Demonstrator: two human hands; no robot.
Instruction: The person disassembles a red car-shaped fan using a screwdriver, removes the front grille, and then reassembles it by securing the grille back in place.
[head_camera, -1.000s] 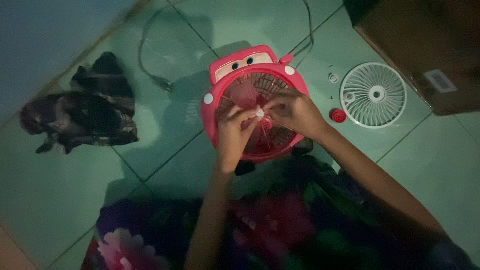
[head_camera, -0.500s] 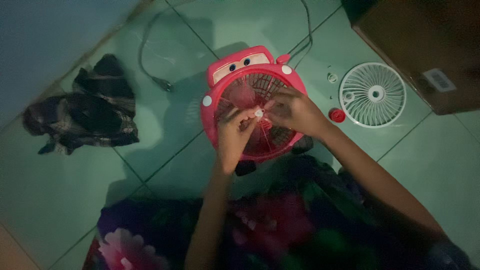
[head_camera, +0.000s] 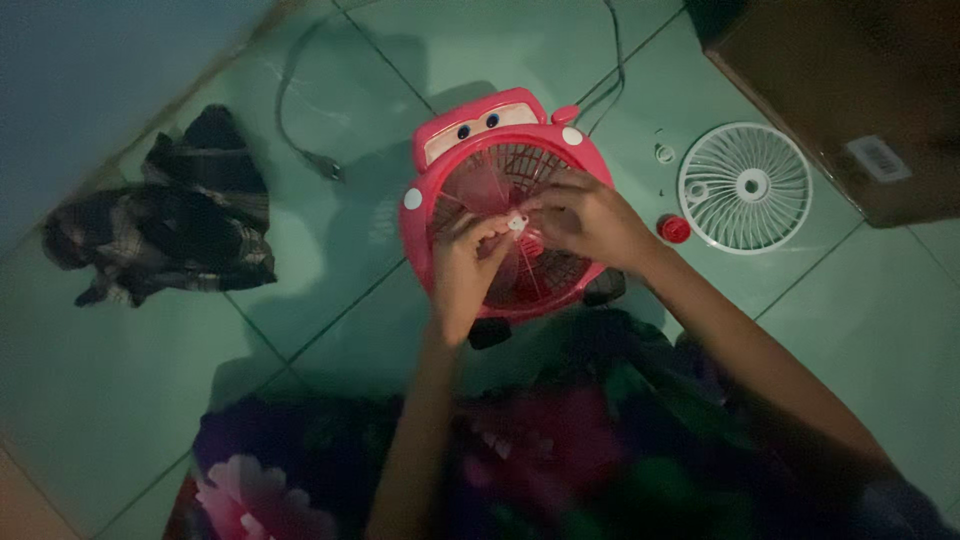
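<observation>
Between my fingertips, unmoved since a second ago, both hands — left hand (head_camera: 462, 270), right hand (head_camera: 585, 215) — pinch a small white cap (head_camera: 516, 222) over the pink fan (head_camera: 480, 135) hub.

both hands, left hand (head_camera: 462, 268) and right hand (head_camera: 585, 218), on a small white cap (head_camera: 516, 222) at the pink fan (head_camera: 437, 205) hub

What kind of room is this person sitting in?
Probably a room at home: a green tiled floor, a crumpled cloth lying on it, and both hands at a red toy-car-shaped fan with its white grille off.
</observation>
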